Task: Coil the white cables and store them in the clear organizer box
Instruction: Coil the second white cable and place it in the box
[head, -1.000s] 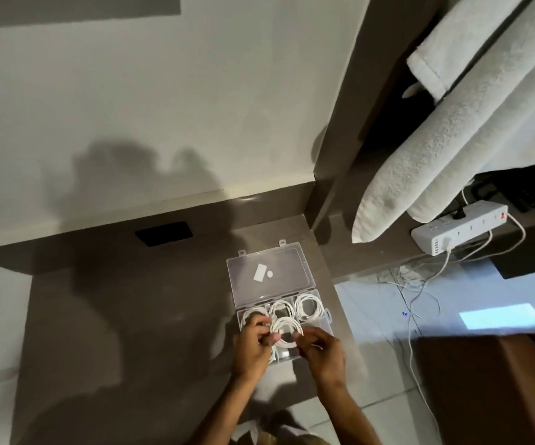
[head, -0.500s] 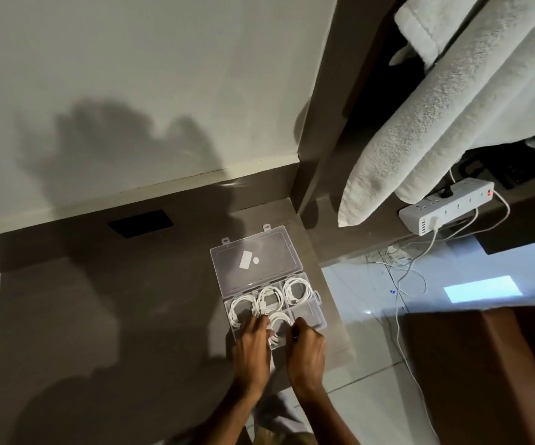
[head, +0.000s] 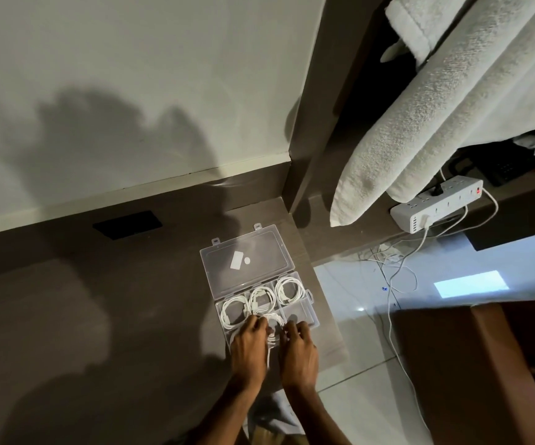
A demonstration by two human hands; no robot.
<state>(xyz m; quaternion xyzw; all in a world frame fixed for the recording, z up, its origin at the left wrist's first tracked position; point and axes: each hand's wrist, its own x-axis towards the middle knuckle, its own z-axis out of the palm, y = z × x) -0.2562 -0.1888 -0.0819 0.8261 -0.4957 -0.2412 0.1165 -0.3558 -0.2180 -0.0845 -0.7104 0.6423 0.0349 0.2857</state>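
Observation:
The clear organizer box [head: 301, 316] lies open on the brown table, its lid [head: 247, 261] folded back. Three coiled white cables fill the back row: one on the left [head: 232, 311], one in the middle [head: 261, 298], one on the right [head: 288, 289]. A fourth coiled cable [head: 272, 329] sits in the front middle compartment. My left hand [head: 248, 351] and my right hand [head: 298, 353] press down on that coil from either side, fingers bent over it. The front left compartment is hidden under my left hand.
The brown table [head: 115, 316] ends just right of the box, with white floor tiles [head: 356, 300] beyond. A white power strip [head: 436, 208] with trailing cords sits on a shelf at the right. White towels [head: 436, 107] hang above it. A black wall plate [head: 128, 224] is behind.
Both hands lowered the coiled cable from above the box into the front middle compartment and now press on it. The camera view shifted slightly.

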